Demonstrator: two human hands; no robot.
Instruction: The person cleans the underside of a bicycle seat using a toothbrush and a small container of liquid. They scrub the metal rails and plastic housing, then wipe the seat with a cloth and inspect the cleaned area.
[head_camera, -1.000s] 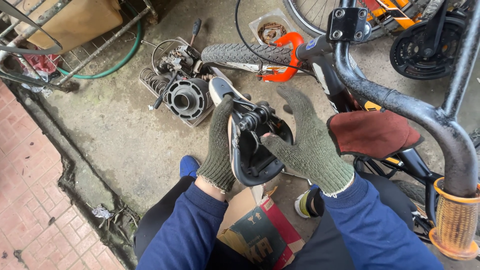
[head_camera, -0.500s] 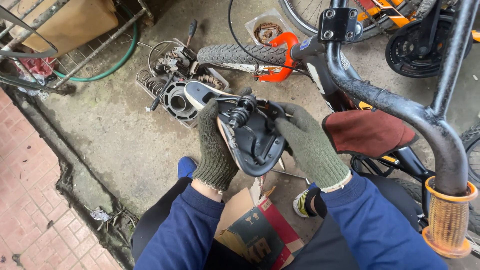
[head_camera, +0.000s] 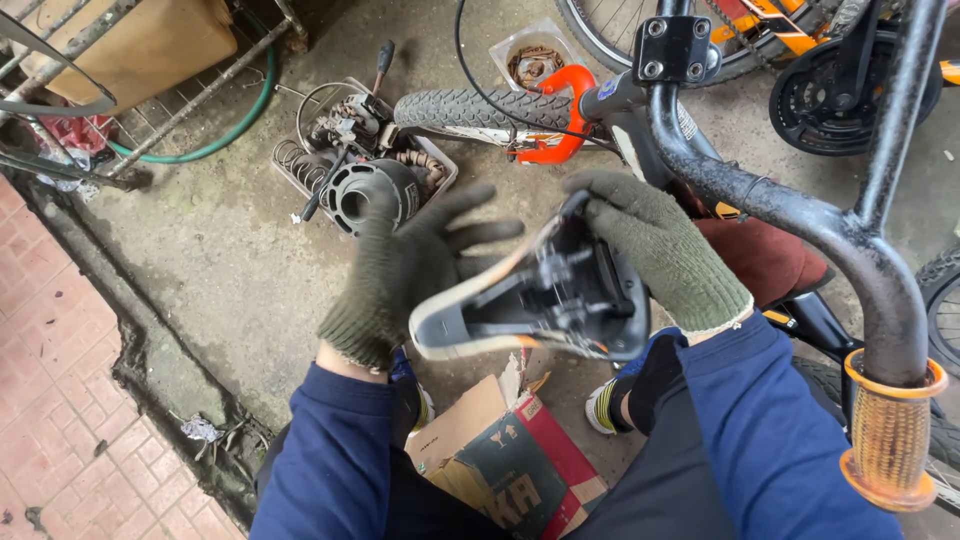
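A black bicycle saddle is turned underside up, its rails and clamp showing, its nose pointing left. My right hand, in a green knit glove, grips the saddle's wide rear end. My left hand, gloved the same, is spread behind the saddle's nose with fingers apart, touching or just off its far side. Both sleeves are blue. A maroon cloth lies draped on the bike frame just right of my right hand.
A black handlebar with a worn orange grip curves along the right. A small wheel with an orange fork lies ahead. A tray of metal parts sits on the concrete. A cardboard box is between my legs. Red brick paving runs along the left.
The saddle has been turned so its nose now points left and lower. My left hand has let go its grip and spread open behind it; my right hand still holds the rear.
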